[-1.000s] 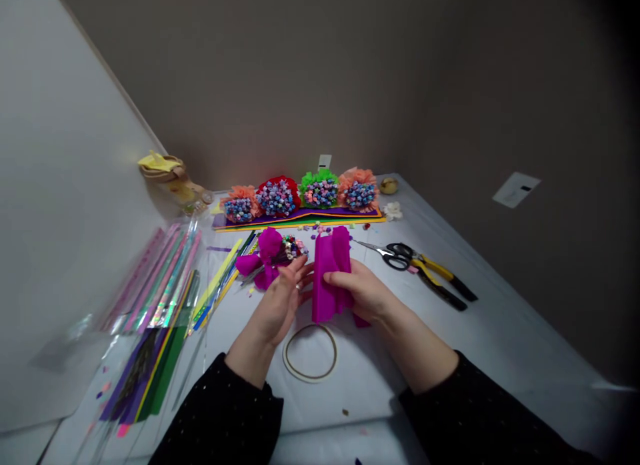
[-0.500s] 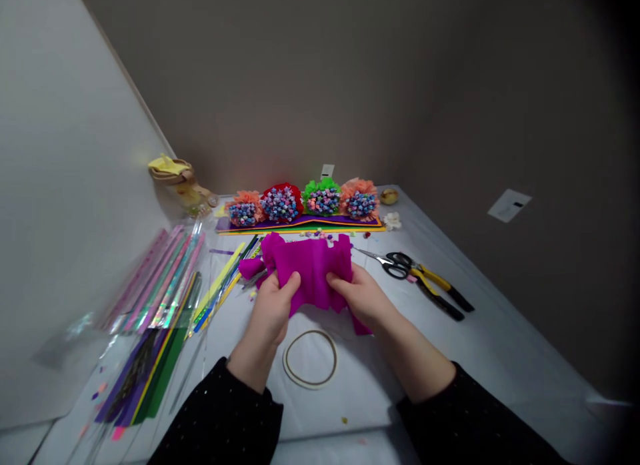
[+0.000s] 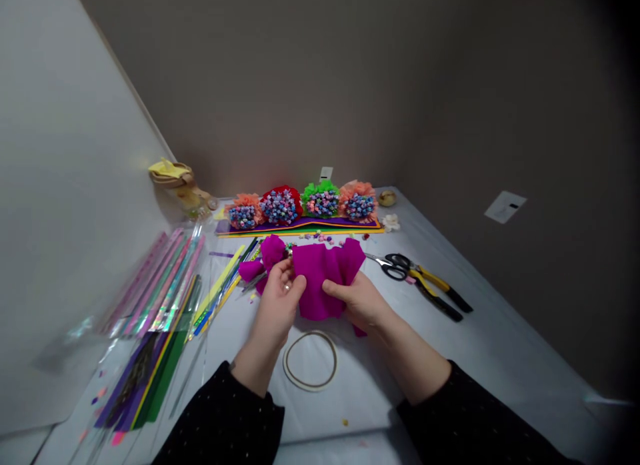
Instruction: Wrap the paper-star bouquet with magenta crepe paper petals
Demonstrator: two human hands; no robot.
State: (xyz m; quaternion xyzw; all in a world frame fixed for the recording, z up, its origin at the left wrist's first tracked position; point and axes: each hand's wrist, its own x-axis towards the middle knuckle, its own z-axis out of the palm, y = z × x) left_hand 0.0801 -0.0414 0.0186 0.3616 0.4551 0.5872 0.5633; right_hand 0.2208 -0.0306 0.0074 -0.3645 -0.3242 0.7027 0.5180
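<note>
Where the fingers worked: right-hand fingers lay closed on a sheet of magenta crepe paper, grasping it; left-hand fingers curled upward at the paper's left edge, though whether they gripped anything could not be told.
Hands: left hand and right hand stood just apart, with the paper between them.
Adjoining piece: a small cluster of paper stars with magenta crepe ruffles sat against the sheet, just beyond the left hand and partly hidden.
Sleeves: black speckled cuffs, left sleeve and right sleeve.
Nearby tools: steel scissors and yellow-handled pliers lay right of the paper; a thin tan ring lay nearer the person.
Far row: four crepe-and-star bunches stood on layered foam sheets.
Left side: iridescent cellophane strips lay on a white-covered table.
Progress, as judged: the four bunches looked complete; the magenta piece looked unfinished, its sheet still loose.
</note>
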